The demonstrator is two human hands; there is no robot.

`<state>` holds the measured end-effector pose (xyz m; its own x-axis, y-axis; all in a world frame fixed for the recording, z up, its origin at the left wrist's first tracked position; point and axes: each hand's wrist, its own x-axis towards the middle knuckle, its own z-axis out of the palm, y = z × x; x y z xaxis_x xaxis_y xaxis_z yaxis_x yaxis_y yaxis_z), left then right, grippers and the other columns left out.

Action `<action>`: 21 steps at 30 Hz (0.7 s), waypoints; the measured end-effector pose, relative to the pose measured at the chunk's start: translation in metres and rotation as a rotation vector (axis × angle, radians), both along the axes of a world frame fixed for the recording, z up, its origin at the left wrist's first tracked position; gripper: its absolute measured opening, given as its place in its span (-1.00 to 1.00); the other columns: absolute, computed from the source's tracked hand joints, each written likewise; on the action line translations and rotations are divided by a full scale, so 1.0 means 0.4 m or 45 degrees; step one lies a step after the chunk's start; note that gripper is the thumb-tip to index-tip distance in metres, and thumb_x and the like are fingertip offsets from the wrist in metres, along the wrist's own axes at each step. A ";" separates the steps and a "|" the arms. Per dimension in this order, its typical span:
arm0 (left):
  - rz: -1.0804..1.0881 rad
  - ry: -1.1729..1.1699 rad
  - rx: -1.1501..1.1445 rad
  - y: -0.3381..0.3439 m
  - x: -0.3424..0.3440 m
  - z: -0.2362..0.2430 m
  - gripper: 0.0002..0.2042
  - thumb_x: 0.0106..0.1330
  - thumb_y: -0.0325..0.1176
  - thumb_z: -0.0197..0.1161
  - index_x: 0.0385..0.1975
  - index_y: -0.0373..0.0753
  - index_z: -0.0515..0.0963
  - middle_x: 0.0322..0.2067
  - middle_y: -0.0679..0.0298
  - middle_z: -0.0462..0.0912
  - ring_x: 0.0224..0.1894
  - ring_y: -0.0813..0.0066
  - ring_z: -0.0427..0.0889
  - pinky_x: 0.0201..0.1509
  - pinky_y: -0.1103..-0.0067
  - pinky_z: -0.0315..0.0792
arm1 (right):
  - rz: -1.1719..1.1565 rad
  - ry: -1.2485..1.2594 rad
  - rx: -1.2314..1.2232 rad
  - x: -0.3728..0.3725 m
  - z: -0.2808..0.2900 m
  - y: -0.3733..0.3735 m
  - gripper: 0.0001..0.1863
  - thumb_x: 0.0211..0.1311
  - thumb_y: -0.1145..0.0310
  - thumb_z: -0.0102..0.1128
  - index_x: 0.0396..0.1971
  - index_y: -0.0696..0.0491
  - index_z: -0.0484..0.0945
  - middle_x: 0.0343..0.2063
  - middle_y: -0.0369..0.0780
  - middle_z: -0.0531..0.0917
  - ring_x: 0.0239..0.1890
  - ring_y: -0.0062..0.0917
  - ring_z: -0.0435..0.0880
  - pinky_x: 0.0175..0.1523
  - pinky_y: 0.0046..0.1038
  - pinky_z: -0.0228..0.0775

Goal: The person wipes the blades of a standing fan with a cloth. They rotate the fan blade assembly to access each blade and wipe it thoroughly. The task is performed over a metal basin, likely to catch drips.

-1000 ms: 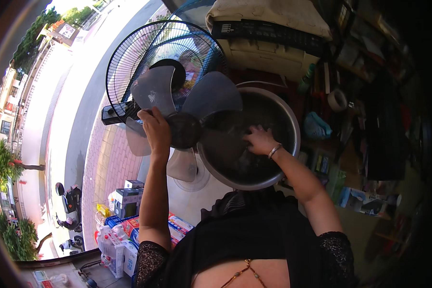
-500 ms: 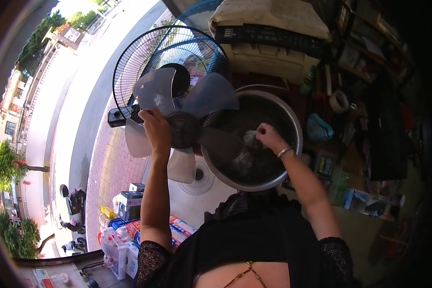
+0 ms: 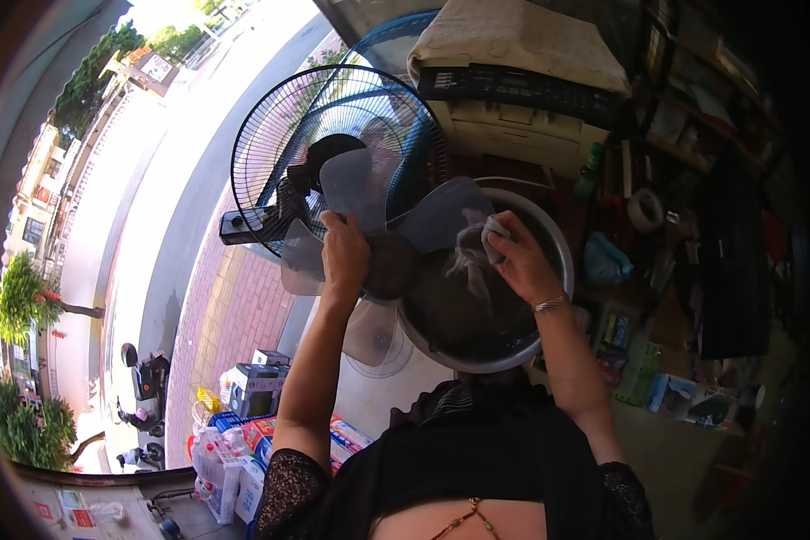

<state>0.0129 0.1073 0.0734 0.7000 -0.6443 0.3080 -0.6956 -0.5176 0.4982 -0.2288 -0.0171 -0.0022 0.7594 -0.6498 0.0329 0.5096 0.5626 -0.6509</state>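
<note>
My left hand [image 3: 343,256] grips a detached fan blade assembly [image 3: 390,266] near its dark hub, with translucent grey blades around it. My right hand [image 3: 519,261] is closed on a wet pale cloth [image 3: 470,252], which hangs down over a round metal basin [image 3: 553,331] of dark water. The blade assembly partly covers the basin's left side. Behind it stands the fan body [image 3: 244,225] with its black wire grille [image 3: 252,117] and motor housing [image 3: 325,158].
A cloth-covered cream machine [image 3: 522,135] sits behind the basin. Shelves of clutter, a tape roll [image 3: 646,210] and a blue bag [image 3: 606,258] are at right. Stacked packages [image 3: 252,396] lie lower left. Outside are a pavement [image 3: 217,324] and parked scooters [image 3: 144,396].
My right hand has lifted the cloth up out of the water toward a blade. My left hand and the blade assembly have shifted right in the picture.
</note>
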 end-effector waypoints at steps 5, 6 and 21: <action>-0.145 -0.012 -0.111 0.003 0.010 -0.031 -0.72 0.43 -0.28 -0.08 -0.15 -0.42 0.15 -0.35 -0.36 0.53 -0.26 -0.38 0.50 -0.21 0.00 0.36 | -0.240 0.169 -0.440 0.018 0.015 -0.029 -0.83 0.10 0.56 0.32 -0.37 0.01 0.51 -0.27 -0.35 0.62 -0.17 -0.65 0.61 -0.07 -0.57 0.49; -0.158 -0.021 -0.116 0.005 0.011 -0.034 -0.72 0.42 -0.28 -0.08 -0.16 -0.42 0.15 -0.35 -0.36 0.53 -0.27 -0.38 0.50 -0.21 0.00 0.36 | -0.292 0.160 -0.436 0.024 0.021 -0.026 -0.84 0.10 0.57 0.31 -0.38 0.02 0.52 -0.28 -0.34 0.63 -0.19 -0.65 0.61 -0.07 -0.58 0.49; -0.075 -0.017 0.039 0.021 0.023 0.013 -0.74 0.42 -0.27 -0.08 -0.17 -0.38 0.17 -0.37 -0.34 0.55 -0.27 -0.39 0.51 -0.20 0.00 0.36 | -0.334 0.859 -0.586 -0.056 -0.098 -0.063 -0.83 0.17 0.42 0.27 -0.24 0.07 0.56 -0.28 -0.27 0.64 -0.17 -0.55 0.61 -0.02 -0.49 0.46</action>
